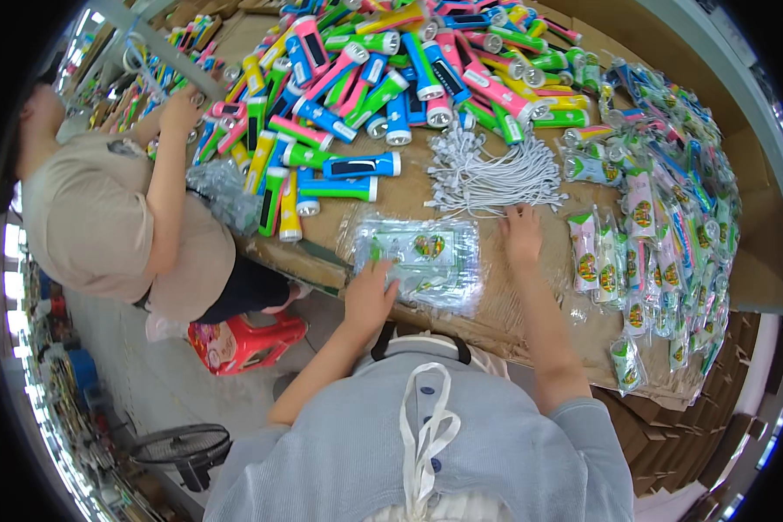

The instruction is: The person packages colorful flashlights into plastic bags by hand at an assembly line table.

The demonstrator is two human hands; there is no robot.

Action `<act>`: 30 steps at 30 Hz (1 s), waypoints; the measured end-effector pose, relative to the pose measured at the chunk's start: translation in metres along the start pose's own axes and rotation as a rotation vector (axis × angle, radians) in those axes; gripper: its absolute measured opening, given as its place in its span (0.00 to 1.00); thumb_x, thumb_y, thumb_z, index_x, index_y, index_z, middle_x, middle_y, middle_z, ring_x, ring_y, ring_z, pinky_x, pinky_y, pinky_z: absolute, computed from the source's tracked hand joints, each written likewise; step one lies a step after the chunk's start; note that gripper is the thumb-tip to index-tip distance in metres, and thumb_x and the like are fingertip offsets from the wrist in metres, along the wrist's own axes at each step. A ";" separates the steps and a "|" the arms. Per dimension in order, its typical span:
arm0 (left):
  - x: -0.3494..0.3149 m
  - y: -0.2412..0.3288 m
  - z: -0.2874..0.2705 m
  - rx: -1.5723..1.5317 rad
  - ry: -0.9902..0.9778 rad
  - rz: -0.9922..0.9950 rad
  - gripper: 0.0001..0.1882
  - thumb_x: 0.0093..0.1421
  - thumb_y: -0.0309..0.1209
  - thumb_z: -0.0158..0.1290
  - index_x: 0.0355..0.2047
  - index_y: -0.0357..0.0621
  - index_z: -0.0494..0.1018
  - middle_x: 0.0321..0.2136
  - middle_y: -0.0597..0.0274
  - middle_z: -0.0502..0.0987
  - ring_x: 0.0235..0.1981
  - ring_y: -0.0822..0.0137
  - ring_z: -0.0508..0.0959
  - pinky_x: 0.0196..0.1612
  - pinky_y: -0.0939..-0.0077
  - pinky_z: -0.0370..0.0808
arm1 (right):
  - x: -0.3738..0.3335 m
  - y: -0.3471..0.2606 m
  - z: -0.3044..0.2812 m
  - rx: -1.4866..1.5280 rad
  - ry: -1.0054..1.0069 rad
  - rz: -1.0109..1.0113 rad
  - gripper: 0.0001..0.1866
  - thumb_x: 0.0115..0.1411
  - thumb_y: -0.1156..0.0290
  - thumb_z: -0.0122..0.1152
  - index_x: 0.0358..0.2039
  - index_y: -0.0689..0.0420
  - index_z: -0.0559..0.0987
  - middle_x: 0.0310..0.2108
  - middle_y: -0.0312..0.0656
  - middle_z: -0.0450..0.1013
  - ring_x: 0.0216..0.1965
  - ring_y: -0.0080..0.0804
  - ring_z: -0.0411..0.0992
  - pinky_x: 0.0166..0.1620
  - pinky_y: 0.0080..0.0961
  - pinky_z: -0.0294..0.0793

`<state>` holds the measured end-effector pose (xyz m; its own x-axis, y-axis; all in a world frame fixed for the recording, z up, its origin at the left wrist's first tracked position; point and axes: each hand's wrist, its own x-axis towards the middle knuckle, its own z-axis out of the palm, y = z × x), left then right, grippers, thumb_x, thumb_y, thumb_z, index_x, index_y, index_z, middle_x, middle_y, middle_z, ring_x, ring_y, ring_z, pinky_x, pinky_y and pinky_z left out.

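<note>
Nearest, the left hand (pixel 370 296) lies flat on a stack of clear printed bags (pixel 422 257) at the bench (pixel 513 313) edge, fingers spread and released. Just beyond, the right hand (pixel 520 233) reaches the bundle of white cords (pixel 487 174); its fingertips are hard to make out, so any grip cannot be told. Bagged torches (pixel 652 252) crowd the right; loose coloured torches (pixel 383 78) pile farther back. A seated co-worker (pixel 104 217) hides the bench's left end.
</note>
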<state>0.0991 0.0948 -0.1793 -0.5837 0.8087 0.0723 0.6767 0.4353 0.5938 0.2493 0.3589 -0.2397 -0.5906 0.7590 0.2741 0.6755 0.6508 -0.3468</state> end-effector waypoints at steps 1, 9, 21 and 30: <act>0.006 0.002 -0.004 0.001 0.005 -0.014 0.16 0.47 0.32 0.55 0.37 0.42 0.69 0.31 0.51 0.70 0.31 0.49 0.72 0.33 0.58 0.69 | 0.002 0.003 0.000 -0.008 -0.105 0.027 0.11 0.50 0.69 0.58 0.35 0.52 0.72 0.40 0.39 0.65 0.42 0.38 0.65 0.39 0.35 0.70; 0.048 -0.029 -0.009 0.169 -0.266 -0.283 0.21 0.47 0.35 0.54 0.41 0.44 0.65 0.29 0.49 0.74 0.32 0.51 0.75 0.33 0.56 0.71 | -0.007 0.013 -0.001 -0.099 -0.206 -0.008 0.10 0.54 0.65 0.52 0.37 0.53 0.70 0.38 0.37 0.65 0.43 0.38 0.65 0.38 0.35 0.71; 0.039 -0.050 0.014 -0.088 -0.155 -0.342 0.09 0.49 0.35 0.50 0.27 0.44 0.70 0.21 0.51 0.75 0.28 0.54 0.76 0.31 0.60 0.71 | 0.038 -0.121 -0.129 0.847 -0.064 0.091 0.09 0.58 0.67 0.50 0.30 0.60 0.68 0.21 0.40 0.70 0.21 0.35 0.70 0.30 0.28 0.68; 0.039 -0.017 -0.014 -0.470 -0.048 -0.403 0.09 0.54 0.34 0.51 0.24 0.42 0.67 0.16 0.55 0.74 0.19 0.53 0.74 0.21 0.65 0.69 | -0.052 -0.143 0.009 0.588 -0.723 -0.086 0.12 0.52 0.65 0.54 0.20 0.60 0.75 0.20 0.40 0.71 0.25 0.28 0.71 0.28 0.29 0.69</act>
<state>0.0587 0.1140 -0.1755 -0.7239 0.6388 -0.2605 0.1312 0.4983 0.8570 0.1798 0.2263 -0.2129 -0.8929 0.3835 -0.2359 0.4012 0.4398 -0.8035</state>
